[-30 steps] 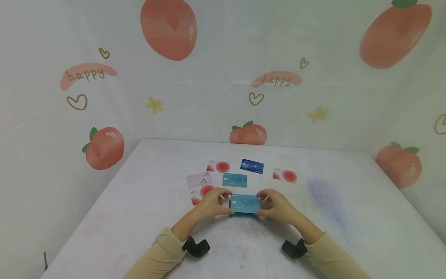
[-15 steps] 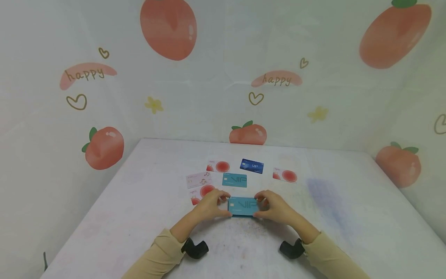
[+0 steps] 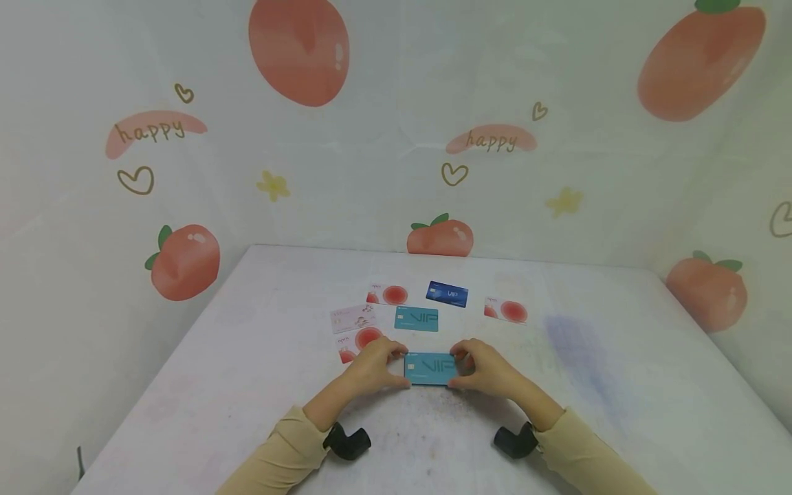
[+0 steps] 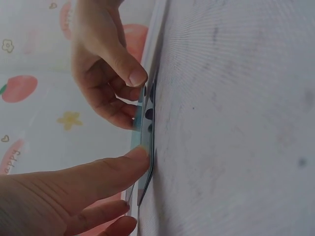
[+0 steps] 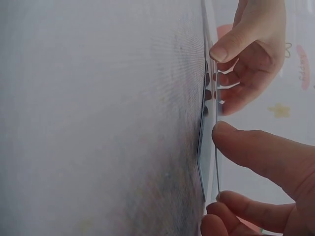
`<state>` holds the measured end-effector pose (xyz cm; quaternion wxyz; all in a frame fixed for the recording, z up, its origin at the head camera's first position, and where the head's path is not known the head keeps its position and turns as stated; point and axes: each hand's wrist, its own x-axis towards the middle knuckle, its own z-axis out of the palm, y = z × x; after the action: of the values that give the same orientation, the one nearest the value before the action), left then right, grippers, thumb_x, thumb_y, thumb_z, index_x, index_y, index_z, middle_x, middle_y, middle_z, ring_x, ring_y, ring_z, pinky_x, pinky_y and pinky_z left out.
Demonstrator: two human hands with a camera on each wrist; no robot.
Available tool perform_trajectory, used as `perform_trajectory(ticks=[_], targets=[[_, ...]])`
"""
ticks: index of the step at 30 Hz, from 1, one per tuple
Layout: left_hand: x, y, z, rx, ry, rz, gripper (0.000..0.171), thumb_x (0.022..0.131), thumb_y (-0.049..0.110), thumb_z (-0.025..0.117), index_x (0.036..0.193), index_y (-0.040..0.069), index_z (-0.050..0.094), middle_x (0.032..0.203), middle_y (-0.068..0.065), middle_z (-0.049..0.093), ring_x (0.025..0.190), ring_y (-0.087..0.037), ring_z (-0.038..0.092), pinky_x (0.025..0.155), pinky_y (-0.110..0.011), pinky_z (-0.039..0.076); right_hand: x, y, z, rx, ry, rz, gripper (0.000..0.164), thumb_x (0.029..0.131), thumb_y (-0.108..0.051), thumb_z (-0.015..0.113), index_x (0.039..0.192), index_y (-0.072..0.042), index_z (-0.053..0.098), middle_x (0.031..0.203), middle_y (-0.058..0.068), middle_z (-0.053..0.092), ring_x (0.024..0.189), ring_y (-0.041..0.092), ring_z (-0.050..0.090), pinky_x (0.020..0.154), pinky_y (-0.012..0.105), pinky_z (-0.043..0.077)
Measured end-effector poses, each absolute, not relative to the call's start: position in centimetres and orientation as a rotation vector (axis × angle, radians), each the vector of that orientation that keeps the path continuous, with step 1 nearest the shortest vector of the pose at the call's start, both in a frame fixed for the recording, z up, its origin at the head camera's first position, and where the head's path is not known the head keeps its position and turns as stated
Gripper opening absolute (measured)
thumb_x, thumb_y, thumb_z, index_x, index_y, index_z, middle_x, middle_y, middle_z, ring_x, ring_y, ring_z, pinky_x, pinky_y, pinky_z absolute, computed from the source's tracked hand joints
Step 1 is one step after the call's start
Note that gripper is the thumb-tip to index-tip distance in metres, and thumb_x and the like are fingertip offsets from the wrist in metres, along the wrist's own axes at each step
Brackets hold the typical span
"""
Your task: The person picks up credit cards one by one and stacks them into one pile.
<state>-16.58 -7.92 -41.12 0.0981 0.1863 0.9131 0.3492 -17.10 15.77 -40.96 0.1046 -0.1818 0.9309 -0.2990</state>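
Note:
A teal VIP card (image 3: 430, 369) is pinched at its two short ends, face up, near the table's middle. My left hand (image 3: 371, 366) grips its left end between thumb and fingers. At the right end, my right hand (image 3: 485, 369) pinches it the same way. In the right wrist view a narrow gap separates this upper card (image 5: 217, 169) from a second card (image 5: 203, 147) lying on the table beneath it. From the head view the lower card is almost wholly covered.
Another teal VIP card (image 3: 416, 319) lies just beyond. Around it are a blue VIP card (image 3: 447, 294), a pale pink card (image 3: 353, 320) and red-circle cards, one (image 3: 388, 295) at the back, one (image 3: 505, 311) to the right, one (image 3: 355, 344) beside my left hand.
Both hands have brought the held card slightly left and down toward the lower card, whose showing edge has shrunk to a thin strip. The other cards stay put.

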Motion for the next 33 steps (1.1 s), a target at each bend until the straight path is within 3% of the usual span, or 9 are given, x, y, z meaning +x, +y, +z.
perform_trajectory(ticks=[33], targets=[[-16.47,-7.67,-41.47,0.6,2.764,0.952,0.052,0.072,0.02,0.079,0.117,0.0,0.062,0.103,-0.011,0.058,0.093,-0.019,0.05,0.084,-0.037,0.048,-17.08,15.51,-41.13,-0.505,2.757,-0.871,0.048,0.069,-0.021,0.082,0.107,-0.001,0.06,0.095,0.005,0.058,0.08,0.014,0.048,0.069,0.022,0.046]])
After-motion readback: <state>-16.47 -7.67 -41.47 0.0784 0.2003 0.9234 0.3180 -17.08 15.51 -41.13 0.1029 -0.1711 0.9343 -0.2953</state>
